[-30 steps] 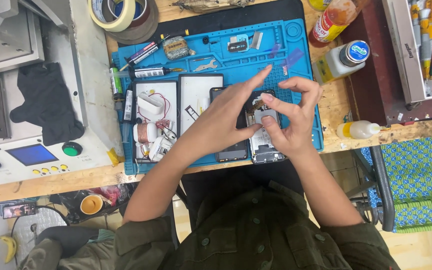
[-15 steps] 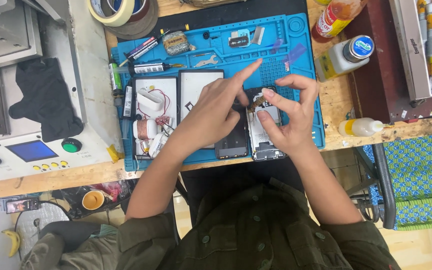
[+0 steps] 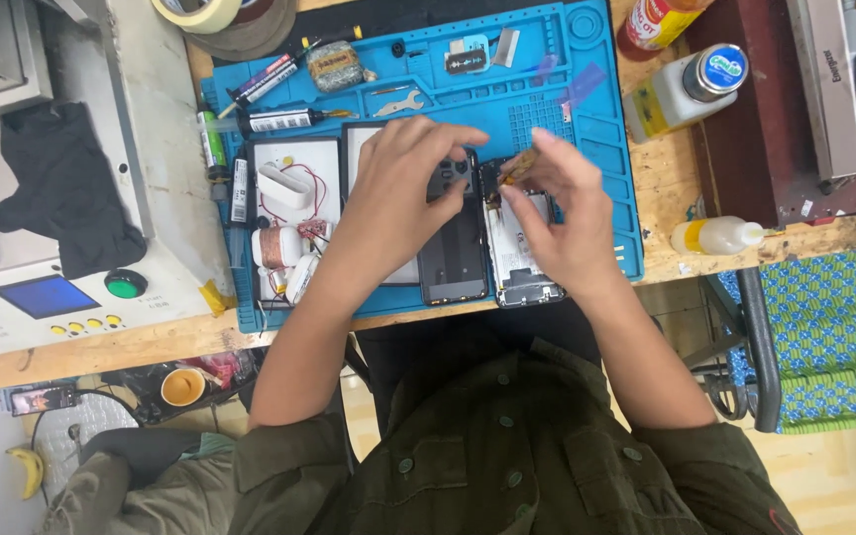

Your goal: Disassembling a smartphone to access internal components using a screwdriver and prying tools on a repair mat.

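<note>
On the blue repair mat [image 3: 587,188], the left hand [image 3: 398,198] is resting its spread fingers flat on the dark phone back cover [image 3: 453,263], gripping nothing. Just right of it, the right hand [image 3: 562,223] is pinching a small brownish part [image 3: 519,163] over the opened phone [image 3: 517,263].

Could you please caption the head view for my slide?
Both hands, left hand and right hand, work over an opened phone on a blue mat.

The left hand [image 3: 398,188] hides most of the white tray [image 3: 364,149], the right hand [image 3: 557,213] covers the opened phone [image 3: 517,263]'s upper part, and its pinched brown piece [image 3: 519,164] is too small to identify.
</note>
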